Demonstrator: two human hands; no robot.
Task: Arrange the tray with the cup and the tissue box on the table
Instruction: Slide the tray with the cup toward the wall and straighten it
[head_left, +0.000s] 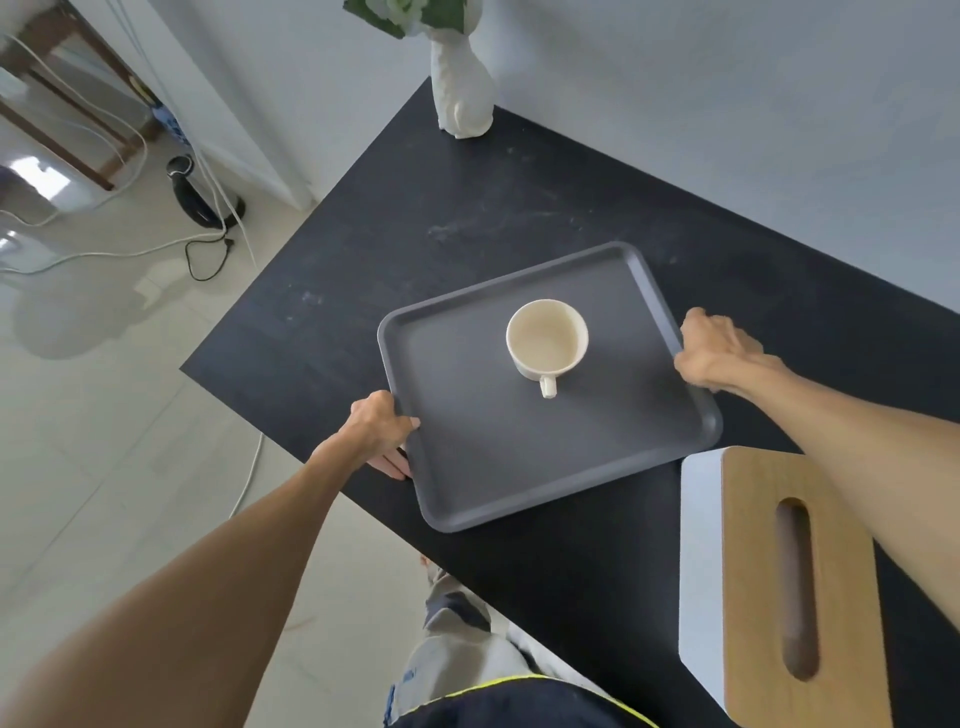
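A dark grey rectangular tray (488, 467) lies on the black table (363, 270), near its front edge. A cream cup (547, 338) stands upright on the tray's far half, its handle pointing toward me. My left hand (376, 423) grips the tray's left rim, thumb on top and fingers underneath. Over on the right rim, my right hand (714, 348) holds the tray the same way. A white tissue box (701, 561) with a wooden slotted lid sits on the table at the near right, just beside the tray's corner and partly under my right forearm.
A white rabbit-shaped vase (464, 91) with green leaves stands at the table's far corner by the wall. To the left the table ends over a tiled floor with cables and a black stand (200, 195). My legs show below the table's front edge.
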